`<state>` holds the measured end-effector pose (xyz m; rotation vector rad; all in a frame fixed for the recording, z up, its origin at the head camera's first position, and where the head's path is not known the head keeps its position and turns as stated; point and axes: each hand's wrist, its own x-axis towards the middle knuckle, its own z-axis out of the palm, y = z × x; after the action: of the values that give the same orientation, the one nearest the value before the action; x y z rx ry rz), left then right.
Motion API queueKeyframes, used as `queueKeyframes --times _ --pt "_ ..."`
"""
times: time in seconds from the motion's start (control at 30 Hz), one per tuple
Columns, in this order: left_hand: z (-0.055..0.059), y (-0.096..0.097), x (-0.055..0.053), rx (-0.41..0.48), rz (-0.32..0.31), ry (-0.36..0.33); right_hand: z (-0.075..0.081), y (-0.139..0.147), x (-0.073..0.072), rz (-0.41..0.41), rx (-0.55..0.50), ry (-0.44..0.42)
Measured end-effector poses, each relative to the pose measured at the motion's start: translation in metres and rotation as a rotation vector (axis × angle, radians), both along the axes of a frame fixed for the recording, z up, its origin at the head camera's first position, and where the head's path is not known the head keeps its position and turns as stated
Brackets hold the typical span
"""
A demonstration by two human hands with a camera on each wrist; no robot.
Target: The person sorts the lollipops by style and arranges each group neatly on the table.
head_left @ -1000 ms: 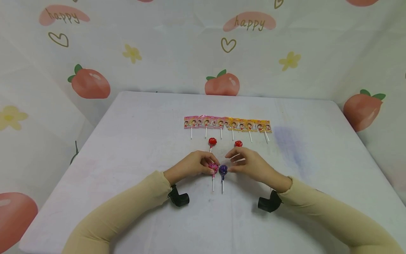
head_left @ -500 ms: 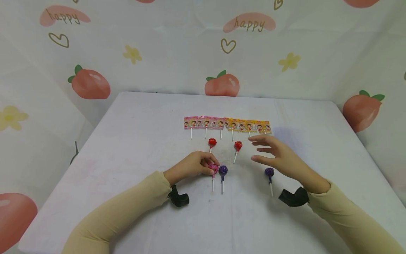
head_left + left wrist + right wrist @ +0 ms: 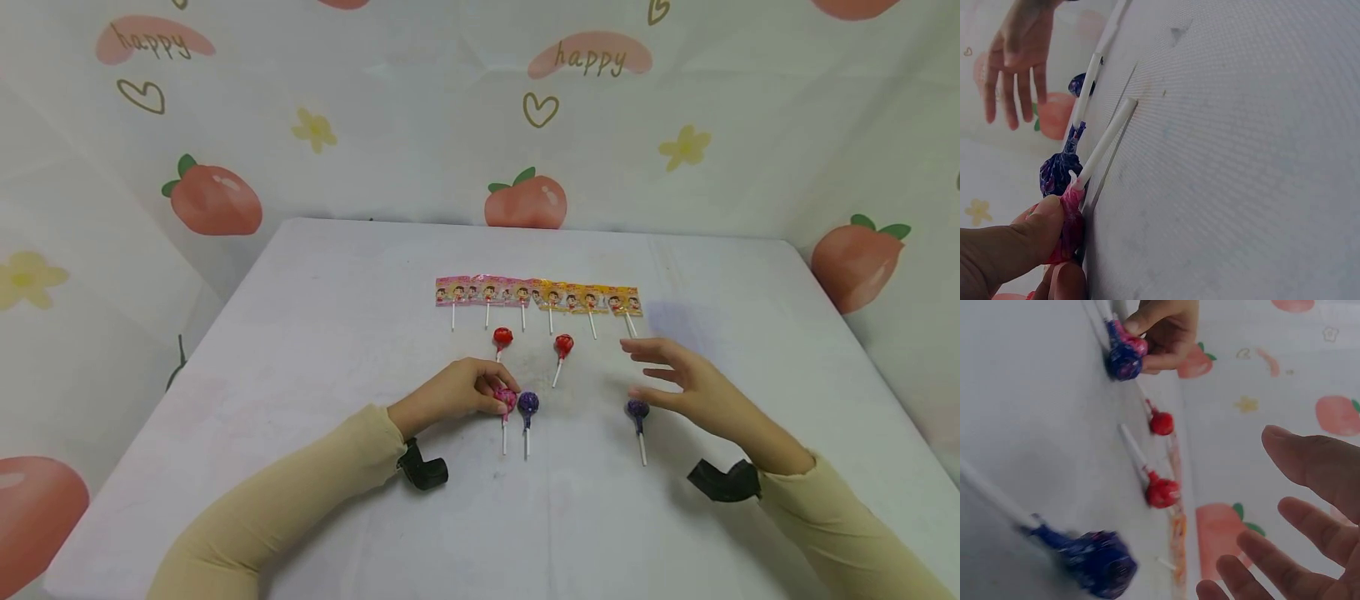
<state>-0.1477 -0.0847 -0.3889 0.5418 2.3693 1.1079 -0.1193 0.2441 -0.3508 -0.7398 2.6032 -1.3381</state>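
Note:
My left hand (image 3: 465, 389) pinches the wrapped head of a pink lollipop (image 3: 1073, 228) between thumb and fingers; its white stick points toward me in the head view. Just right of it lies a purple lollipop (image 3: 528, 404). A second purple lollipop (image 3: 637, 409) lies farther right, its head overlapped by the thumb of my right hand (image 3: 701, 393). That hand hovers with fingers extended, holding nothing. Two red lollipops lie beyond the hands: the left one (image 3: 502, 337) has its stick partly hidden by my left hand, the right one (image 3: 563, 345) is fully visible.
At the back, a row of flat-packed lollipops runs sideways, with pink packets (image 3: 489, 290) on the left and yellow packets (image 3: 590, 298) on the right. The white-covered table (image 3: 360, 283) meets a fruit-print backdrop (image 3: 420, 133). Black wrist-camera mounts (image 3: 424, 468) hang below both wrists.
My right hand has moved right, away from the purple lollipop beside the left hand, uncovering the right red lollipop and the other purple one. My left hand stays on the pink lollipop.

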Motion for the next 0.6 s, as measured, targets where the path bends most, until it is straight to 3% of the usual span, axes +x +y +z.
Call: queueKeyframes --times 0.3,0.6 --pt "-0.001 0.0 -0.001 -0.004 0.007 -0.005 -0.027 0.014 0.001 -0.004 0.068 -0.093" --pt "0.0 0.0 0.0 0.0 0.004 0.001 -0.034 0.02 0.001 -0.005 0.119 -0.14"
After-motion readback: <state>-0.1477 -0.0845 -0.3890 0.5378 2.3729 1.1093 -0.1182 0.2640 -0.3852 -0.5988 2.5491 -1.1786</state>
